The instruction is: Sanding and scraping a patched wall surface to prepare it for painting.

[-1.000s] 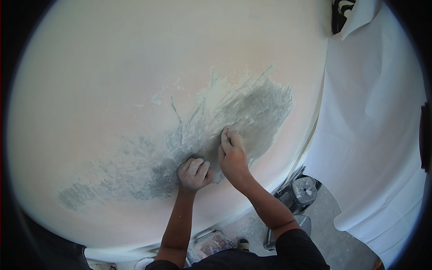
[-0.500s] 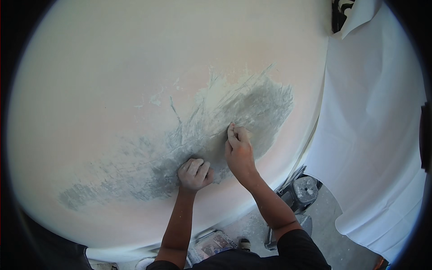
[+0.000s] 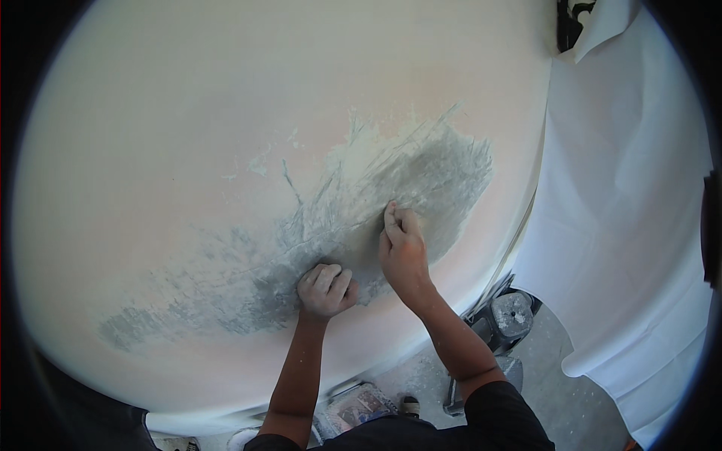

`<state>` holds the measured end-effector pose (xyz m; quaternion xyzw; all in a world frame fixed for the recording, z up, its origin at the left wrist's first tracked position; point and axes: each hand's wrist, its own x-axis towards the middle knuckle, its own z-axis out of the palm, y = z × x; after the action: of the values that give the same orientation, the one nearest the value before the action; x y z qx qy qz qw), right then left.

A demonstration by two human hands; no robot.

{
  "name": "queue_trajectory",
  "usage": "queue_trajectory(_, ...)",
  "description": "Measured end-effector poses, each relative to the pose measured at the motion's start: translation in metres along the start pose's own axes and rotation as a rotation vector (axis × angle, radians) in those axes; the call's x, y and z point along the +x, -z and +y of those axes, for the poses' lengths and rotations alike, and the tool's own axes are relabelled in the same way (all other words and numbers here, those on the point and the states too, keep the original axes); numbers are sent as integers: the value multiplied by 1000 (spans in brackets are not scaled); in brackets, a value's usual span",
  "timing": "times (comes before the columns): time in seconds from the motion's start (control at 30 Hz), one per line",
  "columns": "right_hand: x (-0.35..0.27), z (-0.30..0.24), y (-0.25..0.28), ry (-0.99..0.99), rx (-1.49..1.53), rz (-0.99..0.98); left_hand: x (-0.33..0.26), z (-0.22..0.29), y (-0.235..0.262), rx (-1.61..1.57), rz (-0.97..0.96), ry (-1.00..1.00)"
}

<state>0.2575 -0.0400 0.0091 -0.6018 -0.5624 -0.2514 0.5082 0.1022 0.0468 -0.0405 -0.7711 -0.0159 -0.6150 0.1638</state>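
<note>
Head view: two bare, dust-whitened hands, right hand (image 3: 404, 252) and left hand (image 3: 326, 292), over one large, streaked grey patch (image 3: 444, 177) low on one broad, curved, pale panel (image 3: 188, 135). The right hand's fingers are bent and bunched; whether they pinch anything cannot be told. The left hand's are curled together, their undersides hidden. Compared with one second earlier, the right hand sits slightly higher and farther right; the left has kept its place. Outward: one dark stool with a dusty, square top (image 3: 512, 314), one white fabric-like sheet (image 3: 617, 188), and one rectangular, tray-like object (image 3: 329, 422), contents indistinct.
</note>
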Motion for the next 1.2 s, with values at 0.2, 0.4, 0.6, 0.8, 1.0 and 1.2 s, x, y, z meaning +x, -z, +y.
queue_trajectory(0.2,-2,-1,-2,43,26,56,2,0,-1,34,15,7)
queue_trajectory(0.4,-2,0,-4,-8,18,75,3,1,-1,31,10,13)
queue_trajectory(0.6,5,-3,-1,5,41,120,0,0,-1,51,12,14)
queue_trajectory(0.8,5,-6,1,22,58,101,4,1,-1,34,4,12)
queue_trajectory(1.0,-1,-10,-6,55,56,65,1,1,-1,20,-2,15)
queue_trajectory(1.2,-4,-15,-11,46,63,45,1,1,-1,14,-8,3)
